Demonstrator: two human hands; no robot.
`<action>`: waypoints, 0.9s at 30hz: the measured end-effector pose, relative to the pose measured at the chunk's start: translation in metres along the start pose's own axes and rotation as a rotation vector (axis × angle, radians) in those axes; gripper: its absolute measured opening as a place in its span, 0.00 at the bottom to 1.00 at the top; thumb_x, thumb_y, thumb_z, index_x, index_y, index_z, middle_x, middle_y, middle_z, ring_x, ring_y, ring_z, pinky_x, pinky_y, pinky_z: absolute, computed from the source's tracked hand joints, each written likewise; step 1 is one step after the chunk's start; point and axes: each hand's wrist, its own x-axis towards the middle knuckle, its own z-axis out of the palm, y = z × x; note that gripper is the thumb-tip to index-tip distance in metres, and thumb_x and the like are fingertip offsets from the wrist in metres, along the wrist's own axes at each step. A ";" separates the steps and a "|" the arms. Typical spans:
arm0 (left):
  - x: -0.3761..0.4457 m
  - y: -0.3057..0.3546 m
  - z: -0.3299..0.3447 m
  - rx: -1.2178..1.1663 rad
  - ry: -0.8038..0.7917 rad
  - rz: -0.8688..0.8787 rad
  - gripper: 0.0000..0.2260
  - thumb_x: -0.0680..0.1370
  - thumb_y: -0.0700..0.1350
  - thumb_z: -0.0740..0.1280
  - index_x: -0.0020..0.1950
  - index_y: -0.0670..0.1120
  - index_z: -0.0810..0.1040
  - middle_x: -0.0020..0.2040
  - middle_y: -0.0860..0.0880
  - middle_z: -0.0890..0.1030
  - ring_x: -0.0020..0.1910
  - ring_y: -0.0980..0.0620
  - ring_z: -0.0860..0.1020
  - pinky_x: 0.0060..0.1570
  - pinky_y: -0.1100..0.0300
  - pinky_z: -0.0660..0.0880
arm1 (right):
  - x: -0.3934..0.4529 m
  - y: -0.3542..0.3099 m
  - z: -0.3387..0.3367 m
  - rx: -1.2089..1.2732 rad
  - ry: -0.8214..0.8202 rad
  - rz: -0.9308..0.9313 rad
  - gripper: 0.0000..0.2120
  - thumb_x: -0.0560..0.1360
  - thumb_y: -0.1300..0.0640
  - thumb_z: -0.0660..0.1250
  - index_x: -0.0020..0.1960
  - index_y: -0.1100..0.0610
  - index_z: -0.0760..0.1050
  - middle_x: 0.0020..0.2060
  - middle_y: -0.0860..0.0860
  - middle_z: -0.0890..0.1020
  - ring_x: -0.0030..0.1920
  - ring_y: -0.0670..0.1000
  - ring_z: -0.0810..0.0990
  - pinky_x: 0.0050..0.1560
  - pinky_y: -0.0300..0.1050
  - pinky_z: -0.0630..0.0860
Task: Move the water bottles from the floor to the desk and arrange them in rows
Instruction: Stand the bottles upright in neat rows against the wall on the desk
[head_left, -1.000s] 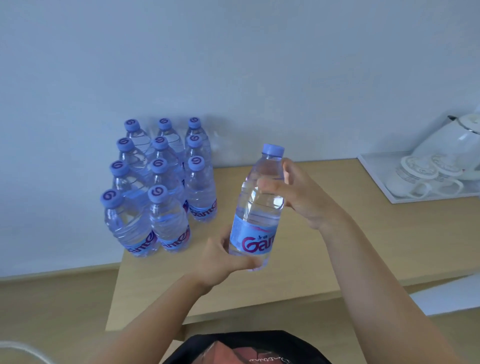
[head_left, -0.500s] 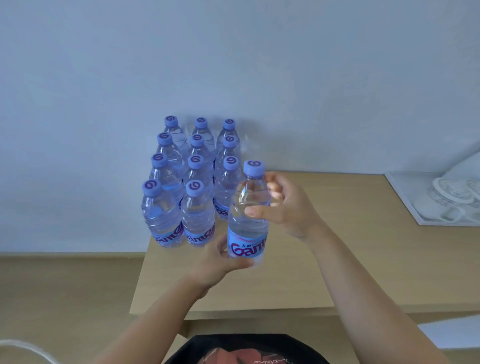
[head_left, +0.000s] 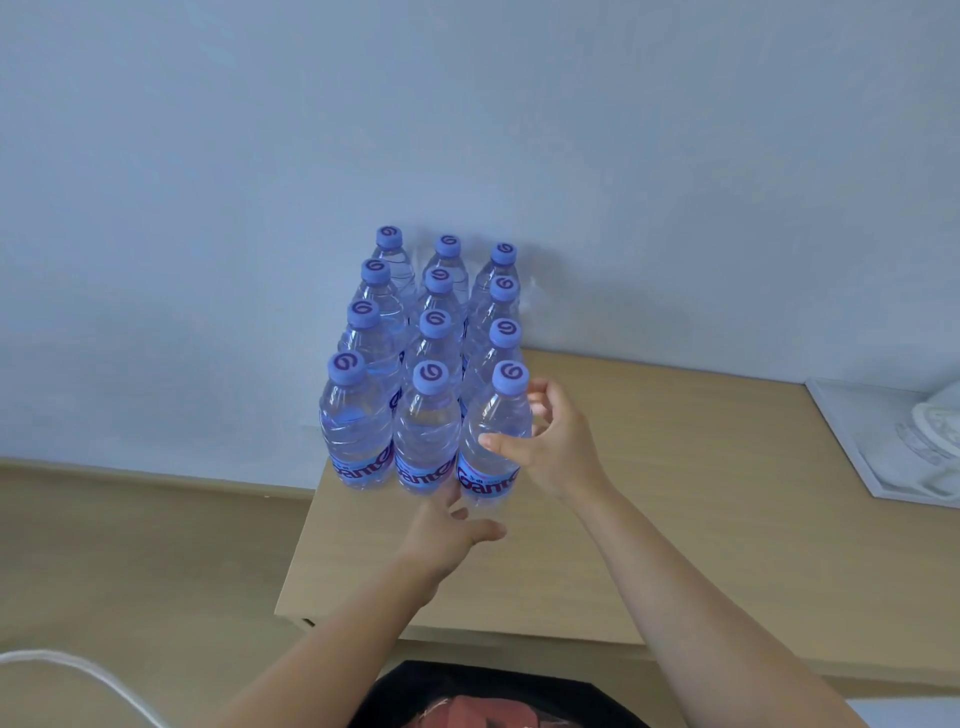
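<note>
Several clear water bottles with blue caps and blue labels stand upright in tight rows (head_left: 426, 332) at the left end of the light wooden desk (head_left: 675, 519), against the wall. The front right bottle (head_left: 493, 421) stands on the desk, touching its neighbours. My right hand (head_left: 558, 452) holds it from the right, thumb across its front and fingers curled behind its shoulder. My left hand (head_left: 447, 535) lies low in front of the front row, fingers relaxed and reaching to the bottle bases.
A white tray (head_left: 852, 431) with white cups (head_left: 935, 431) sits at the desk's right end. A white cable (head_left: 78, 670) curves across the wooden floor at lower left. The wall stands directly behind the bottles.
The bottle held in both hands has moved left and down onto the desk at the front right of the group. My left hand has let go of its base.
</note>
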 end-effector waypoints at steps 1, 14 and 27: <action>0.001 0.000 0.000 -0.003 -0.008 -0.005 0.35 0.68 0.39 0.75 0.71 0.53 0.65 0.68 0.52 0.67 0.61 0.53 0.69 0.56 0.58 0.65 | 0.000 0.003 0.002 -0.006 0.007 0.001 0.26 0.58 0.55 0.80 0.47 0.42 0.69 0.48 0.42 0.80 0.49 0.46 0.79 0.48 0.40 0.75; 0.010 -0.001 -0.008 0.038 -0.061 -0.098 0.31 0.72 0.38 0.70 0.73 0.46 0.63 0.73 0.51 0.65 0.67 0.52 0.68 0.63 0.57 0.66 | -0.006 0.015 0.007 -0.006 -0.013 -0.022 0.26 0.58 0.50 0.77 0.51 0.38 0.68 0.52 0.40 0.78 0.54 0.40 0.76 0.51 0.30 0.71; -0.033 0.025 -0.100 0.259 0.244 0.013 0.05 0.71 0.40 0.73 0.43 0.50 0.83 0.42 0.52 0.84 0.44 0.50 0.80 0.48 0.56 0.75 | -0.008 0.010 -0.002 -0.120 -0.114 0.004 0.34 0.59 0.43 0.78 0.58 0.38 0.62 0.58 0.34 0.70 0.57 0.33 0.68 0.51 0.25 0.65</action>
